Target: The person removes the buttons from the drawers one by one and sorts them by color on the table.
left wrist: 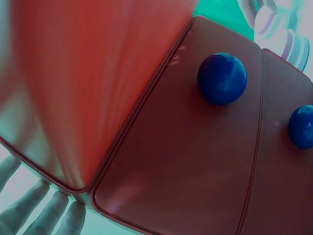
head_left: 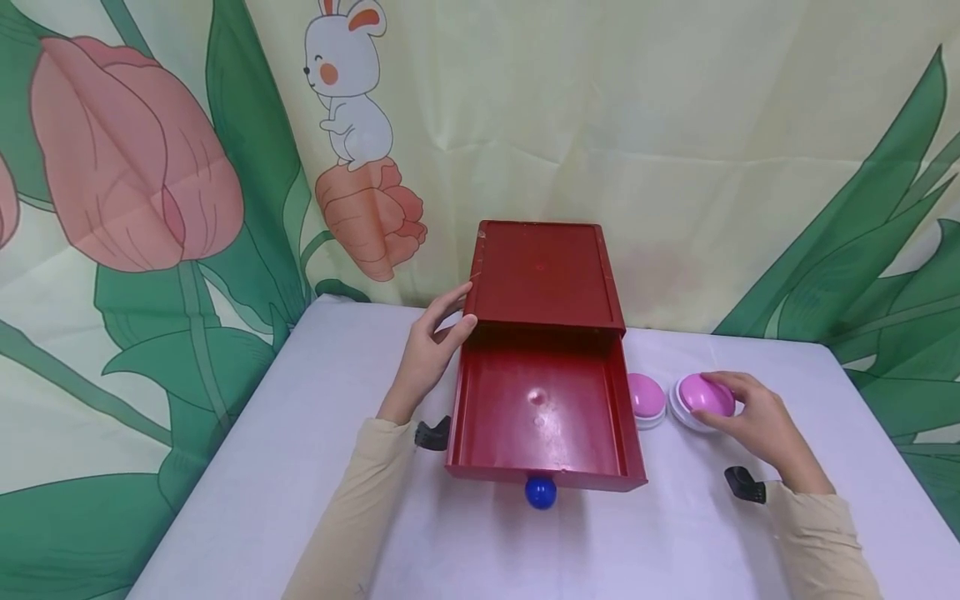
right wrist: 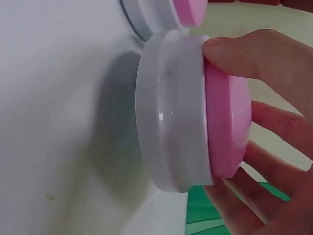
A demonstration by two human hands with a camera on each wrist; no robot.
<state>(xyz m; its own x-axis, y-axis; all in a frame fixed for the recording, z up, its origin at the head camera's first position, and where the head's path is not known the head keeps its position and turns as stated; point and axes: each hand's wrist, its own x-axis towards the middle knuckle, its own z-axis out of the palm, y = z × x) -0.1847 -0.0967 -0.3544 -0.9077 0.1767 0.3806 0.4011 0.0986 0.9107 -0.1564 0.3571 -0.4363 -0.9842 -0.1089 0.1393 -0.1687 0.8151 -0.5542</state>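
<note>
Two hands work well apart: left hand (head_left: 429, 350) lies flat-fingered against the red box (head_left: 543, 275), bracing it with its drawer (head_left: 543, 417) pulled out, while right hand (head_left: 757, 417) curls round the nearer pink button (head_left: 703, 398) on the table (head_left: 300, 467), just right of the drawer.

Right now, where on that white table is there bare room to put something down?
Bare patches: the table's left side beyond the left hand, and the front strip between the sleeves. Crowded: right of the red drawer, where two pink buttons sit and the right hand grips one.
</note>
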